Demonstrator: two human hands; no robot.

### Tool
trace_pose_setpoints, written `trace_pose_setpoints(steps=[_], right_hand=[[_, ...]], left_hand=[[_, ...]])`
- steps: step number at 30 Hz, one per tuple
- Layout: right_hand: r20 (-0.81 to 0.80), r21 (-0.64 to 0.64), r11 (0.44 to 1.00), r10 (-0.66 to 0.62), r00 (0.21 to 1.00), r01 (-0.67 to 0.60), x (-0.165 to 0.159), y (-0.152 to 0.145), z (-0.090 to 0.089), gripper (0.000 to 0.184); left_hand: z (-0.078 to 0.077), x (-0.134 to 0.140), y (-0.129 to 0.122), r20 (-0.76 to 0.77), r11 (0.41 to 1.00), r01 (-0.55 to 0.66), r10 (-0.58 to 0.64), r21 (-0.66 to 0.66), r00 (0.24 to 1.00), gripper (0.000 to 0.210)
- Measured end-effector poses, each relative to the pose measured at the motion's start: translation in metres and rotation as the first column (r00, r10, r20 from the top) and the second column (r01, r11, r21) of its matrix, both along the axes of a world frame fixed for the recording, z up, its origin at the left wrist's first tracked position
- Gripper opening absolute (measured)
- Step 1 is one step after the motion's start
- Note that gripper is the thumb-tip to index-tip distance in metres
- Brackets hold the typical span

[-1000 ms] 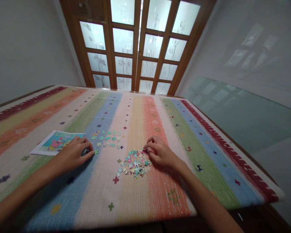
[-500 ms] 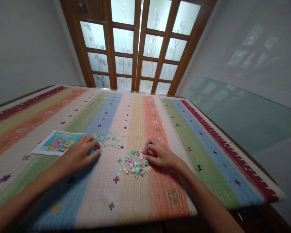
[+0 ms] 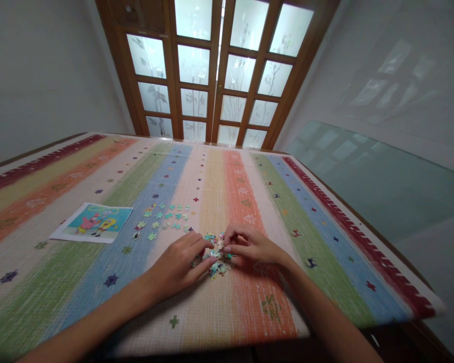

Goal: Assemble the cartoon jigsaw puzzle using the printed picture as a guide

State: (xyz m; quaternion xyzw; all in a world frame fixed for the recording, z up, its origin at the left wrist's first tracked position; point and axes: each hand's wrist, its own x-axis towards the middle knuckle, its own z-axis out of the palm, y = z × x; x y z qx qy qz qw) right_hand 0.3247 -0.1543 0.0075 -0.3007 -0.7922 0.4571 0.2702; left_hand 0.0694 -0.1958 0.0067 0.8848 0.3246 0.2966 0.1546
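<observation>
A loose heap of small jigsaw puzzle pieces [image 3: 220, 267], mostly turquoise with pink and pale ones, lies on the striped cloth between my hands. My left hand [image 3: 183, 258] reaches over the heap's left side, thumb and forefinger apart at the pieces. On the heap's right edge, my right hand [image 3: 251, 245] has its thumb and forefinger closed together; whatever is between them is too small to make out. Both hands cover part of the heap. Farther off to the left, several sorted turquoise pieces [image 3: 159, 215] lie spread in loose rows.
A printed picture sheet [image 3: 93, 222] with two cartoon figures lies left of the sorted pieces. The striped tablecloth [image 3: 151, 312] covers the large table, whose near edge is close to my arms. Wooden glazed doors [image 3: 214, 75] stand beyond, with a glass panel [image 3: 378, 166] at the right wall.
My left hand has moved right and nearer, from beside the sorted pieces to the heap, uncovering pieces and the picture sheet. My right hand has shifted slightly, its fingertips now farther over the heap.
</observation>
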Motion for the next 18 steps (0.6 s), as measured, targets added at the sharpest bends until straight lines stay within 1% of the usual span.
trace_pose_setpoints(steps=[5, 9, 13, 16, 18], right_hand=[[-0.027, -0.082, 0.996, 0.037, 0.999, -0.039, -0.006, -0.003, -0.002, 0.017], [-0.036, -0.078, 0.996, 0.038, 0.999, -0.041, -0.012, -0.005, -0.004, 0.015], [-0.025, -0.052, 0.997, -0.055, 0.998, 0.054, -0.012, -0.005, -0.005, 0.013], [0.0, -0.016, 0.994, -0.112, 0.994, 0.112, -0.008, -0.003, -0.004, 0.012], [0.021, 0.033, 0.99, -0.135, 0.991, 0.134, -0.006, 0.0, -0.003, 0.011]], left_hand=[[-0.007, 0.01, 0.0, 0.028, 0.999, 0.036, -0.037, 0.038, 0.999, 0.016], [-0.008, 0.004, 0.0, 0.029, 0.997, 0.023, -0.026, 0.075, 0.999, 0.017], [-0.006, -0.016, 0.003, -0.02, 0.99, -0.035, 0.038, 0.138, 0.999, 0.02], [-0.004, -0.041, 0.007, -0.058, 0.981, -0.088, 0.099, 0.176, 0.993, 0.022], [-0.004, -0.061, 0.011, -0.087, 0.974, -0.12, 0.138, 0.193, 0.987, 0.022]])
